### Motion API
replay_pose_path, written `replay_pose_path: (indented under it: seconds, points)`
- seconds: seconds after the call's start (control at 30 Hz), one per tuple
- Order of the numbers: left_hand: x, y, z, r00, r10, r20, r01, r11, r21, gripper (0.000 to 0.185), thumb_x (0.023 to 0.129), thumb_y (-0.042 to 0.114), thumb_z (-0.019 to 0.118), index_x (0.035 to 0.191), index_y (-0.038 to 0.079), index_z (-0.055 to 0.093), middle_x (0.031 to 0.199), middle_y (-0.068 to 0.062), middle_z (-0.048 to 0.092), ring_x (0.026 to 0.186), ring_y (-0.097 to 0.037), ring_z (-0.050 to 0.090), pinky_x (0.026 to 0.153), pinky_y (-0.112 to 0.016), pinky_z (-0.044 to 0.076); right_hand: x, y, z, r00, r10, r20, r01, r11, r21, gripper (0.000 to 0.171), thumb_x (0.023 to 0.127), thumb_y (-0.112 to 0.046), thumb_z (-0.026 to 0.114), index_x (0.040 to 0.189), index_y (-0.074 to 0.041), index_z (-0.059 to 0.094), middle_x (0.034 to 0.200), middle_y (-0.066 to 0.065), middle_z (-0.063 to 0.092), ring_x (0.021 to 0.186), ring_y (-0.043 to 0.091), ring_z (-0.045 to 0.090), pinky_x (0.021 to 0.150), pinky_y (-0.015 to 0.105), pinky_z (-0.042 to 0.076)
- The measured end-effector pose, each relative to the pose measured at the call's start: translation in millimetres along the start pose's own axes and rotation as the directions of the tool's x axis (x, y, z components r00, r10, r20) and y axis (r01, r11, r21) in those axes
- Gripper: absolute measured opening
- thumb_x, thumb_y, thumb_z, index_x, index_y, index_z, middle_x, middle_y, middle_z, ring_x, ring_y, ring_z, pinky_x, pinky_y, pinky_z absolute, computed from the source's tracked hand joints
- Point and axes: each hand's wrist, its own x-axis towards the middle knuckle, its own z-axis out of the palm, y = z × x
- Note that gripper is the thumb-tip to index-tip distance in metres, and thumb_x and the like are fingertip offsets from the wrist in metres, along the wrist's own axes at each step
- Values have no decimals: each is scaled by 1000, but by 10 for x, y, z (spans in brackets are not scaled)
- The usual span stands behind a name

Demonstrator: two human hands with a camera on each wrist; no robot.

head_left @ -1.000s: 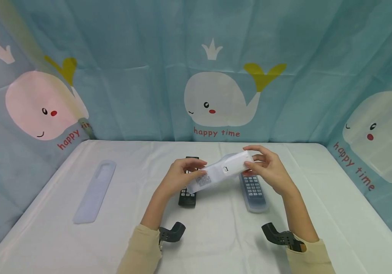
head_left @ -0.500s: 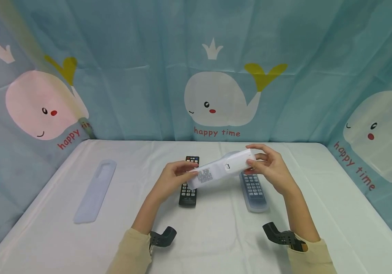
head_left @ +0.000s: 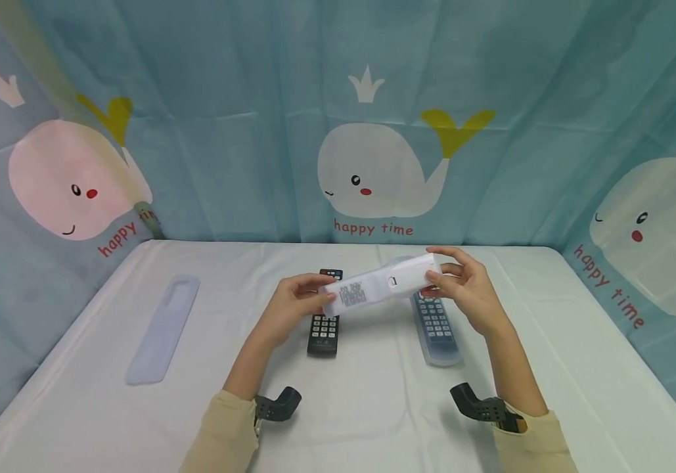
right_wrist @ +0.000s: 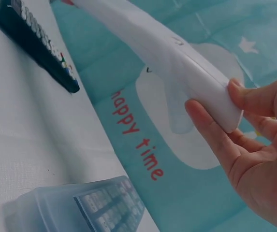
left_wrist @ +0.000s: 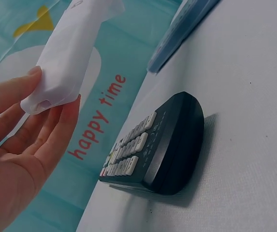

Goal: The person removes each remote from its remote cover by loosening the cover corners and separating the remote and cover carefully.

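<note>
Above the table, both hands hold a white remote control [head_left: 414, 274] with its back up, showing a printed square code. A translucent soft cover [right_wrist: 178, 108] is round part of it, and a loose flap hangs off its far side. My left hand [head_left: 284, 309] pinches the covered left end between thumb and fingers. At the bare right end, my right hand [head_left: 470, 292] grips with thumb and fingertips. Below the left end lies a black remote control [head_left: 322, 340], keys up. A remote control in a clear bluish cover [head_left: 439, 338] lies under the right end.
Another translucent cover [head_left: 163, 332] lies flat on the left of the white-clothed table [head_left: 367, 407]. Behind the table hangs a blue curtain [head_left: 225, 177] with whale prints. Each wrist carries a black camera mount [head_left: 278, 405].
My left hand has shifted left and slightly up, towards the end of the white remote. The printed code shows more plainly now. My right hand has barely moved.
</note>
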Motion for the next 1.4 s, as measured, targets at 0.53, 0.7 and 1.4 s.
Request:
replay_pose_path:
  seconds: [0.53,0.7,1.4]
  points:
    - [26,-4,-43,999,-25,-23,24,999,-40,33,96,2,75,128,-6,71,123,-24,74,101,-21,73,86,-31,64,22,31,1,1000,17,7,-17,1000,-23,48,105,-1,63,149,7,48,122,33,66,89,5,74,80,27,64]
    - [21,-5,-69,1000,-10,-15,9,998,-57,31,96,0,74,126,-10,71,122,-25,74,99,-20,75,84,-30,64,25,25,1,1000,16,16,-15,999,-29,48,105,-1,63,150,7,48,122,33,67,88,6,75,80,28,64]
    - [20,26,-79,999,22,-37,-23,999,-45,26,95,-3,74,120,-12,73,119,-27,74,96,-20,75,80,-29,65,12,21,-15,1000,11,11,-10,998,-57,48,105,-2,63,150,5,48,128,38,64,90,3,74,82,28,64]
